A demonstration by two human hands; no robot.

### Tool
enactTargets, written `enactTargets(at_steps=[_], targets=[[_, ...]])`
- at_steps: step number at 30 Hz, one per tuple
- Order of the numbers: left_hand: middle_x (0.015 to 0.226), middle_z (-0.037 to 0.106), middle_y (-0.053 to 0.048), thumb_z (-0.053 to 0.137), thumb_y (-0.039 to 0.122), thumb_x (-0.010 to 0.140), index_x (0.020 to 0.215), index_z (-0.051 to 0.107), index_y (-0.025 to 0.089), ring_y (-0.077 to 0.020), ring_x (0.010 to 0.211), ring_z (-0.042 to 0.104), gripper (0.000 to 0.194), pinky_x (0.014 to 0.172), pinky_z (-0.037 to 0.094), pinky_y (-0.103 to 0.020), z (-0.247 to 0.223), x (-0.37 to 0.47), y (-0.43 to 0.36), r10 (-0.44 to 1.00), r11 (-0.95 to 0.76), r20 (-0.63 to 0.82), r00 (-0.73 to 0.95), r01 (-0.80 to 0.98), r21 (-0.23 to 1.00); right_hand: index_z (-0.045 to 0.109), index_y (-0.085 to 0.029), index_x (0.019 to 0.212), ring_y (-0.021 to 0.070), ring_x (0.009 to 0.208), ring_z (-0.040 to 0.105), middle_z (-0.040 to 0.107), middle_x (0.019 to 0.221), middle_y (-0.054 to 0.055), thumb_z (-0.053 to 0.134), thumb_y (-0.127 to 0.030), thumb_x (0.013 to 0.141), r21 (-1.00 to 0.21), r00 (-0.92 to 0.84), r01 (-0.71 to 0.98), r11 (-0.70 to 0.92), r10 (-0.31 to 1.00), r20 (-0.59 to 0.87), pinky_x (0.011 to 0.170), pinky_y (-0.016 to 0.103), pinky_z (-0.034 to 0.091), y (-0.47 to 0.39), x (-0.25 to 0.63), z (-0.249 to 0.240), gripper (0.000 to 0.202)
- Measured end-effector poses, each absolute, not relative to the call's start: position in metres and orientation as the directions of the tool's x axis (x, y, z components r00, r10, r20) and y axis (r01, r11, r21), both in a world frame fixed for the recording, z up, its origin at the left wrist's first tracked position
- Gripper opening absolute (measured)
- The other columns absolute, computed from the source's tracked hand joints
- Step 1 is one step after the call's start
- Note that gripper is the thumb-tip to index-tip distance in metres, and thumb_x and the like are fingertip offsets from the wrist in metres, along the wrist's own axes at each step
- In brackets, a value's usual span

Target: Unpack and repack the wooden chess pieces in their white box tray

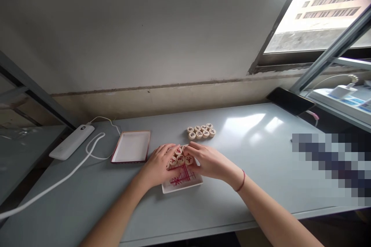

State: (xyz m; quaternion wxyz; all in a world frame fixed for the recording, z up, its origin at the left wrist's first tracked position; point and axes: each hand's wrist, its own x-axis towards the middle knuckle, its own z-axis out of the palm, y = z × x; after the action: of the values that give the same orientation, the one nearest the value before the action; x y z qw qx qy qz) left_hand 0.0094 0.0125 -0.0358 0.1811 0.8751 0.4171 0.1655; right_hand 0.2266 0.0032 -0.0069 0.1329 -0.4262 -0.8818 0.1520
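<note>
Several round wooden Chinese chess pieces (180, 159) with red characters sit bunched at the back of a shallow white box (182, 190). My left hand (160, 162) curls round their left side, fingers over the back. From the right, my right hand (207, 158) presses in on the same group, its thumb in front and fingers behind. My hands cover some of the pieces. In the front of the box lies a sheet with red lines (183, 175). Beyond the box, more Chinese chess pieces (202, 131) with dark characters stand in two rows on the desk.
The box lid (131, 146) lies open side up at left. A white power bank (72, 142) and a white cable (66, 179) are farther left. A dark tablet-like slab (290, 101) leans by the metal frame at back right. The desk's front edge (185, 235) runs below my arms.
</note>
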Motion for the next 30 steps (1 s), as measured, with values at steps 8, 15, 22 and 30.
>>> enactTargets(at_steps=[8,15,22,30], targets=[[0.130,0.053,-0.007,0.064,0.030,0.080,0.136,0.042,0.025,-0.0266,0.121,0.048,0.061,0.102,0.041,-0.043,-0.035,0.009,0.013,0.787,-0.577,0.118,0.606,0.654,0.490,0.055,-0.020,0.095,0.0138,0.067,0.053,0.057,0.090,0.003,0.059,-0.017,0.079,-0.453,-0.559,0.710,0.538,0.823,0.102,0.057,0.025,0.039,0.005,0.226,-0.013,0.016],[0.127,0.054,-0.008,0.064,0.032,0.081,0.133,0.045,0.024,-0.0272,0.119,0.048,0.057,0.101,0.042,-0.044,-0.031,0.012,0.011,0.804,-0.550,0.115,0.583,0.656,0.517,0.057,-0.020,0.104,0.0156,0.072,0.059,0.060,0.107,0.009,0.049,-0.037,0.090,-0.443,-0.248,0.845,0.300,0.953,0.173,0.064,0.027,0.042,0.041,0.232,-0.003,0.024],[0.128,0.054,-0.010,0.063,0.039,0.081,0.135,0.043,0.024,-0.0282,0.119,0.050,0.060,0.100,0.042,-0.045,-0.038,0.010,0.011,0.812,-0.550,0.139,0.566,0.666,0.503,0.060,-0.018,0.105,0.0257,0.084,0.065,0.066,0.102,0.014,0.050,-0.026,0.084,-0.088,-0.104,0.991,0.097,0.991,-0.083,0.061,0.028,0.040,0.080,0.199,0.001,0.025],[0.130,0.053,-0.012,0.061,0.046,0.082,0.134,0.044,0.022,-0.0303,0.119,0.049,0.059,0.100,0.041,-0.048,-0.038,0.011,0.009,0.817,-0.566,0.170,0.551,0.710,0.419,0.064,-0.019,0.101,0.0286,0.089,0.067,0.070,0.096,0.014,0.047,-0.021,0.087,-0.086,-0.076,0.994,0.069,0.994,-0.074,0.065,0.031,0.044,0.081,0.191,0.001,0.023]])
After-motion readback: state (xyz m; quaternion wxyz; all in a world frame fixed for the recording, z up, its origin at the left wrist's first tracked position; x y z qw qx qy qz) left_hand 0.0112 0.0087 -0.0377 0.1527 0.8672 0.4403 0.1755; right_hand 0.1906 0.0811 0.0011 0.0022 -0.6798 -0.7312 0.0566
